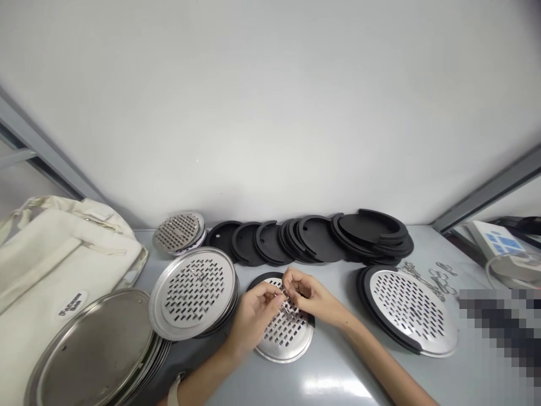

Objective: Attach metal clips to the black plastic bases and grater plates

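My left hand [253, 316] and my right hand [310, 293] meet above a round perforated metal disc [281, 341]. The disc lies on the table with a black rim piece [311, 320] along part of its edge. Both hands are closed in a pinch on a small shiny wire fitting [288, 310], which hangs just over the disc's holes. Fingertips hide part of the fitting, so its full shape cannot be made out.
Perforated discs [194, 290] and plain metal discs [97, 349] are stacked at left, beside a cream bag [63, 254]. Black round holders [319, 239] line the wall. At right are a rimmed perforated disc [412, 310], loose wire fittings [442, 276] and a white device [494, 237].
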`<move>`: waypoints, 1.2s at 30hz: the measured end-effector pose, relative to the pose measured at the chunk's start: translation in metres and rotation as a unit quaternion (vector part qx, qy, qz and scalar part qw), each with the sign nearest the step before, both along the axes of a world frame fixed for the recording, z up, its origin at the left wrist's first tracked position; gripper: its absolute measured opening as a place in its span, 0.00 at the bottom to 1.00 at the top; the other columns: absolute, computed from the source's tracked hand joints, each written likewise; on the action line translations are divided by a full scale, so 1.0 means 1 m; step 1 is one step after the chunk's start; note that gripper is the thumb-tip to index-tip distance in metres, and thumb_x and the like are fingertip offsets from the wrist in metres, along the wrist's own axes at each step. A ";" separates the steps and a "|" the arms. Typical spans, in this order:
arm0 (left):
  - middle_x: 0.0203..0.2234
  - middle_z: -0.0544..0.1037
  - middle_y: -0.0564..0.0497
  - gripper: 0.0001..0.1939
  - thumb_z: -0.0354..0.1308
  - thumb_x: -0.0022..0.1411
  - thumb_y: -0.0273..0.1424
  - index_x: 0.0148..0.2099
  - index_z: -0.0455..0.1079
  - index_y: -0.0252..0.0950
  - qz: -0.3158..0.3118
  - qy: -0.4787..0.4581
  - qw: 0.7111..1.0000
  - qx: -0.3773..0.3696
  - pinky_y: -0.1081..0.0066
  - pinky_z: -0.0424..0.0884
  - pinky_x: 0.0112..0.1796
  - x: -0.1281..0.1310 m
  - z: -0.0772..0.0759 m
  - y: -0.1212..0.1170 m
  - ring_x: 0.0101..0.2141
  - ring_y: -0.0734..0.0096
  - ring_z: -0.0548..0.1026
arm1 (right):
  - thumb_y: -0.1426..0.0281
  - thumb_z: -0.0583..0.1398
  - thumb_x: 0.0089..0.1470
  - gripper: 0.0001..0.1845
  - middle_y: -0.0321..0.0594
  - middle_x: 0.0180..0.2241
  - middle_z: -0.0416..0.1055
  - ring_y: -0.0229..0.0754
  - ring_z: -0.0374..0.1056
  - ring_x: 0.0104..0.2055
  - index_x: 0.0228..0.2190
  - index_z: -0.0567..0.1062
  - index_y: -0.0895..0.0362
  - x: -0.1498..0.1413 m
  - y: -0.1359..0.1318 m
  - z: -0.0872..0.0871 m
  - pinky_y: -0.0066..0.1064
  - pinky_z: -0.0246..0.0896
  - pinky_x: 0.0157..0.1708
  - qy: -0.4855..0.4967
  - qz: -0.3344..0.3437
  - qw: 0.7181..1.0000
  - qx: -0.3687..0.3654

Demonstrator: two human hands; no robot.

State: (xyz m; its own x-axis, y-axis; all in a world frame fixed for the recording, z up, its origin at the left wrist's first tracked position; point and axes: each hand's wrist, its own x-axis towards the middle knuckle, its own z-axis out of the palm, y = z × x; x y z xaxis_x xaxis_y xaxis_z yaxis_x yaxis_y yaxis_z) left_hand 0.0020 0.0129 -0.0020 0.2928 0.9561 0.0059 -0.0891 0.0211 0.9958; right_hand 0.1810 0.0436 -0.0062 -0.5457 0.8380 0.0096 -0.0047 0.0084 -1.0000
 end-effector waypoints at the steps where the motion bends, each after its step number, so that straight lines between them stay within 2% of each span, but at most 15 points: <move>1: 0.26 0.69 0.52 0.12 0.58 0.61 0.37 0.36 0.70 0.31 -0.005 -0.009 1.000 -0.024 0.75 0.62 0.31 -0.001 0.000 0.001 0.28 0.75 0.65 | 0.82 0.54 0.46 0.09 0.30 0.26 0.57 0.32 0.52 0.26 0.29 0.63 0.56 0.000 -0.001 0.001 0.24 0.48 0.27 -0.006 -0.001 1.000 0.002; 4: 0.22 0.65 0.55 0.14 0.59 0.61 0.39 0.35 0.70 0.31 -0.014 -0.033 0.996 -0.079 0.77 0.58 0.28 -0.003 -0.004 0.003 0.25 0.78 0.61 | 0.80 0.55 0.50 0.07 0.30 0.26 0.58 0.31 0.52 0.26 0.30 0.64 0.57 0.001 -0.003 0.008 0.24 0.48 0.27 -0.025 0.003 1.000 0.007; 7: 0.22 0.64 0.55 0.14 0.58 0.61 0.39 0.36 0.70 0.31 -0.019 -0.054 0.994 -0.097 0.77 0.57 0.28 -0.004 -0.008 0.004 0.25 0.79 0.61 | 0.73 0.57 0.55 0.04 0.30 0.25 0.57 0.32 0.50 0.25 0.31 0.64 0.57 0.001 -0.003 0.011 0.24 0.47 0.25 -0.013 0.023 1.000 -0.010; 11: 0.23 0.65 0.54 0.14 0.59 0.61 0.40 0.36 0.71 0.31 -0.013 -0.069 0.993 -0.099 0.77 0.57 0.29 -0.005 -0.010 0.005 0.26 0.79 0.62 | 0.62 0.59 0.57 0.11 0.30 0.23 0.56 0.32 0.51 0.25 0.30 0.66 0.57 0.001 -0.002 0.010 0.25 0.46 0.24 0.016 0.018 0.999 -0.029; 14: 0.24 0.67 0.54 0.14 0.61 0.59 0.39 0.36 0.72 0.32 -0.015 -0.063 0.992 -0.109 0.78 0.59 0.29 -0.005 -0.012 0.004 0.26 0.79 0.63 | 0.59 0.60 0.56 0.14 0.30 0.22 0.58 0.32 0.53 0.24 0.29 0.67 0.57 0.001 -0.002 0.009 0.24 0.47 0.22 0.015 0.003 0.999 -0.040; 21: 0.27 0.73 0.51 0.12 0.63 0.57 0.37 0.36 0.74 0.32 -0.016 -0.067 0.991 -0.113 0.78 0.62 0.30 -0.003 -0.008 0.005 0.27 0.79 0.66 | 0.60 0.62 0.54 0.13 0.33 0.26 0.69 0.30 0.63 0.20 0.31 0.68 0.57 0.000 -0.002 0.009 0.22 0.54 0.20 0.055 0.001 0.996 -0.065; 30: 0.27 0.76 0.50 0.10 0.63 0.57 0.35 0.35 0.72 0.32 -0.024 -0.085 0.992 -0.085 0.76 0.67 0.33 -0.001 0.005 0.002 0.30 0.74 0.72 | 0.61 0.64 0.53 0.14 0.33 0.22 0.70 0.32 0.67 0.23 0.30 0.68 0.58 -0.002 -0.001 0.008 0.22 0.57 0.23 0.059 0.002 0.996 -0.073; 36: 0.24 0.72 0.52 0.13 0.63 0.56 0.38 0.33 0.71 0.31 0.012 -0.047 0.994 -0.093 0.78 0.62 0.28 -0.003 0.005 0.004 0.26 0.77 0.67 | 0.61 0.64 0.52 0.13 0.31 0.22 0.64 0.31 0.61 0.23 0.30 0.68 0.57 0.001 -0.003 0.014 0.22 0.55 0.22 0.025 0.014 0.997 -0.066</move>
State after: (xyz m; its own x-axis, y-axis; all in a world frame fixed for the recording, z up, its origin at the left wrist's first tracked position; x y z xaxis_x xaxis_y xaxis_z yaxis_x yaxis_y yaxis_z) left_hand -0.0011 0.0166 0.0034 0.2771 0.9497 -0.1461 -0.1842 0.2017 0.9620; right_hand 0.1817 0.0410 0.0082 -0.5712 0.8177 -0.0716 -0.0537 -0.1243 -0.9908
